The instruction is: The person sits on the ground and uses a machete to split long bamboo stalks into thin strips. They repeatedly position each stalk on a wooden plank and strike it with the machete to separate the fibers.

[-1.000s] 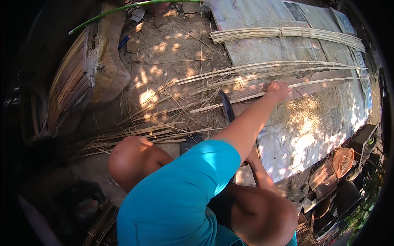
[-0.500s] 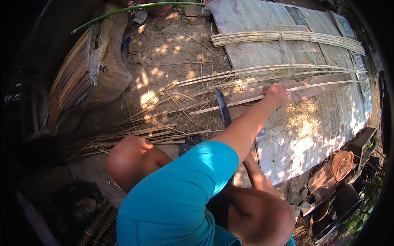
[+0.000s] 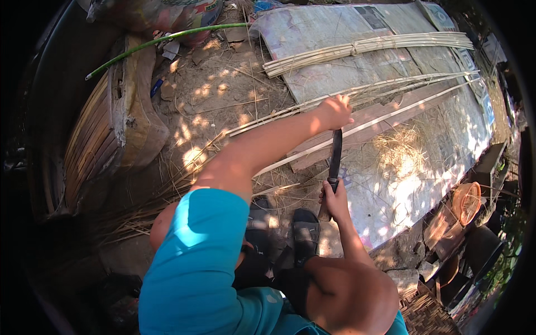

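Observation:
My right hand (image 3: 334, 202) is closed around the wooden handle of a long knife (image 3: 335, 156), its dark blade pointing away from me. Just beyond the blade's tip is my left hand (image 3: 335, 113), its fingers curled together; what they hold, if anything, I cannot make out. Below that hand a pale, thin bamboo strip (image 3: 391, 115) runs slantwise over a wooden board (image 3: 368, 131), passing by the blade. More loose strips (image 3: 385, 84) lie just past my left hand.
A tied bundle of strips (image 3: 365, 47) rests on the printed sheet (image 3: 357, 215). Shavings (image 3: 403, 151) are heaped on its sunlit part. A curved wooden piece (image 3: 134, 120) stands left, a green stalk (image 3: 167, 37) above it. An orange basket (image 3: 466, 202) sits at right.
My left hand has moved left, back along the strip toward the knife. My right hand, hidden behind the left arm before, now shows with the knife, whose blade has swung more upright.

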`<control>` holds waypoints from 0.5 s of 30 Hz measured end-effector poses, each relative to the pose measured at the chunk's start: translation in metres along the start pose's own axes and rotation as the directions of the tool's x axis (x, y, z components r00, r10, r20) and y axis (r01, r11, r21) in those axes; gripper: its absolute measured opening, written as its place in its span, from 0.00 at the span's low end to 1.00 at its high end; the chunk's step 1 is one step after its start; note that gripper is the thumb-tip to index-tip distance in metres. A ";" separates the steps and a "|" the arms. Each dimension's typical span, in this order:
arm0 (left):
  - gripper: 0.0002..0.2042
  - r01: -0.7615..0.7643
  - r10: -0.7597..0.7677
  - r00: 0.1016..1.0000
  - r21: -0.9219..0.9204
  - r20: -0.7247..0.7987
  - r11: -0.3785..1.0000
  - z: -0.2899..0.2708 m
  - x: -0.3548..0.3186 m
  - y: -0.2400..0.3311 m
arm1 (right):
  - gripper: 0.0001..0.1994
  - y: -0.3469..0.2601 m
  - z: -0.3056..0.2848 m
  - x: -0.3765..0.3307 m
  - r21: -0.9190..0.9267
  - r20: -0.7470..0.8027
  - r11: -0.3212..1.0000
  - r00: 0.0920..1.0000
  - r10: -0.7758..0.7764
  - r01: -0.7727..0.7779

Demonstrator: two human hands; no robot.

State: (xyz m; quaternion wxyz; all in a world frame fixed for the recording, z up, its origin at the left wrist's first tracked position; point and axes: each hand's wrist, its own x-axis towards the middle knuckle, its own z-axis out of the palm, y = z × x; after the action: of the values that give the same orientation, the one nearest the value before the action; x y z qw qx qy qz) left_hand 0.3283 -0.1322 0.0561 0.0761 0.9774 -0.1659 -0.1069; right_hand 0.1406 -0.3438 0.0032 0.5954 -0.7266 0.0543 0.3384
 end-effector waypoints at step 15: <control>0.20 0.379 -0.467 0.876 -0.778 0.126 0.502 0.126 -0.307 -0.001 | 0.19 -0.036 -0.055 0.016 -0.875 0.171 0.282 0.796 -0.580 0.394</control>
State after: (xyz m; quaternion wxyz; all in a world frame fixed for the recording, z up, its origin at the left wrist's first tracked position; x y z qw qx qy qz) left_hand 0.0158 -0.0406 -0.0093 0.4735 0.8583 0.1456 -0.1341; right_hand 0.1930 -0.3779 0.0274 0.1982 -0.9320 -0.2997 0.0490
